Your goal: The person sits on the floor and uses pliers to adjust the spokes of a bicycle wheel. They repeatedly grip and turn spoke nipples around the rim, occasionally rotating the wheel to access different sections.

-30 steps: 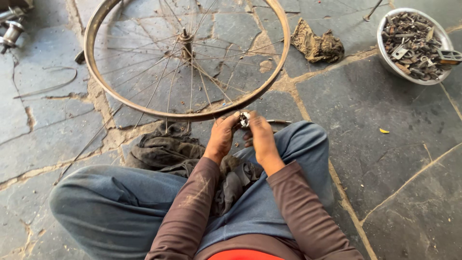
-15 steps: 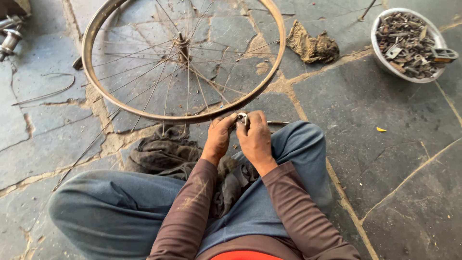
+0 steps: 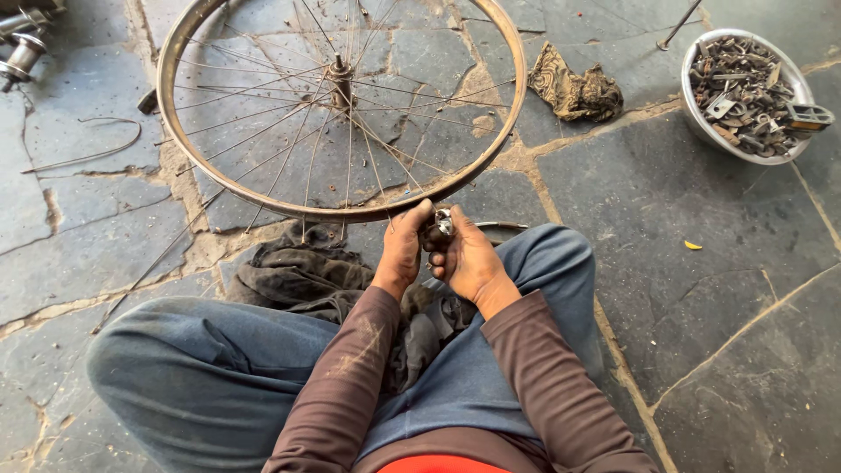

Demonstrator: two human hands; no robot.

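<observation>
I count one wheel rim (image 3: 263, 197) lying flat on the stone floor (image 3: 701, 289) at twelve o'clock from my lap, one hub (image 3: 340, 74) at its middle, and more thin spokes (image 3: 289, 140) than I can number, some of them slack and crossing. My two hands are brought together at the rim's near edge: my left hand (image 3: 403, 250) has its fingers up against the rim, and my right hand (image 3: 469, 258) is closed around one small shiny metal part (image 3: 443, 222). That part sits between my fingertips, just at the rim's six o'clock; it is too small and too covered by my fingers for me to tell its shape. The rim itself is dull brown with rust, and its top arc is cut off by the picture's edge. There are two rags that I can see: a dark one (image 3: 302, 276) bunched on the floor at nine o'clock from my hands, running under my arms, and a tan one (image 3: 574, 88) at one o'clock past the rim. One white bowl (image 3: 696, 114) stands at two o'clock, heaped with rusty scrap pieces (image 3: 745, 83) too tangled to count. One bent wire (image 3: 88, 153) lies at ten o'clock, and some metal parts (image 3: 22, 44) at the far ten o'clock corner are cut off. One small yellow scrap (image 3: 692, 245) lies at three o'clock.
</observation>
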